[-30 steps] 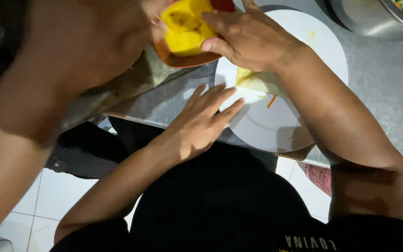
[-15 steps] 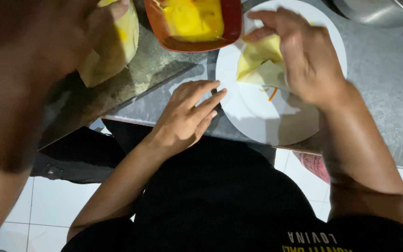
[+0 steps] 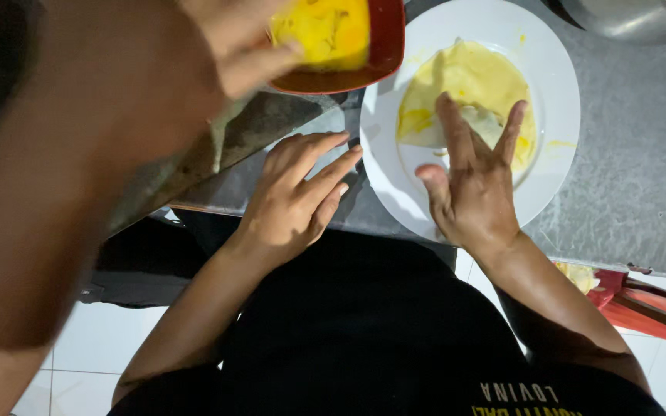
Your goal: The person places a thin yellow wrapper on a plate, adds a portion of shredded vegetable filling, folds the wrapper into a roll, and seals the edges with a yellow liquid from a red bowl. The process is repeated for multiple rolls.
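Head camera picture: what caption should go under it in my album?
Right hand spreads yellow batter on a wrapper in a white plate; left hand rests on the counter.

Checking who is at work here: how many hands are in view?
3: left hand flat on the grey counter, right hand pressing the yellow wrapper on the white plate, another person's hand holding the red bowl.

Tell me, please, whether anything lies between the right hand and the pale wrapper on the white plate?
Nothing visible does. The right hand already lies flat on the pale wrapper, fingers spread across it on the white plate. The left hand rests on the counter edge beside the plate, clear of the wrapper.
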